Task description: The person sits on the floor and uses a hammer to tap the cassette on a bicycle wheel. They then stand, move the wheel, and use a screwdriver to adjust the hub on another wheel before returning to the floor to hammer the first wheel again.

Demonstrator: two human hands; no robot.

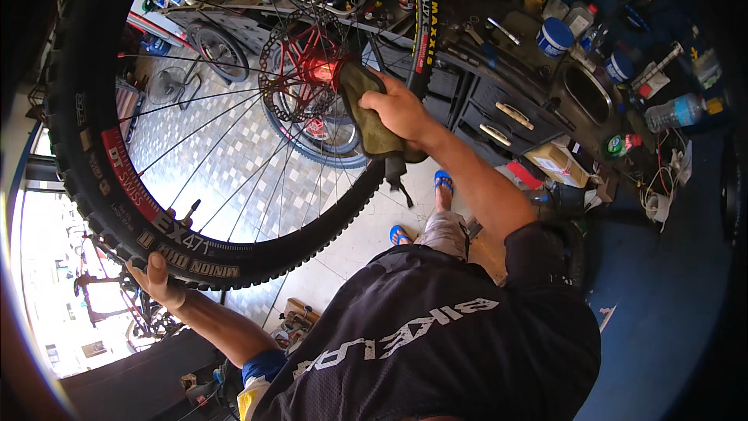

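Observation:
A large bicycle wheel with a knobby black tyre [261, 261] and thin black spokes is held up in front of me, tilted. My left hand [160, 282] grips the tyre at its lower left, the thumb on the near side. At the wheel's middle is a shiny red hub [321, 70] with a brake disc [273, 82] around it. My right hand [401, 113] is closed on an olive-green rag [366, 121], which lies against the hub's end. A black strap-like piece [397, 179] hangs below the rag; what it belongs to is hidden. A valve stem [192, 209] sticks out from the rim.
A cluttered workbench [538, 78] with drawers [499, 121] runs along the far side and right, bearing tools, blue-and-white tubs [555, 37] and a water bottle [676, 113]. Other wheels [220, 51] stand on the tiled floor. A bicycle frame [117, 296] is at the left.

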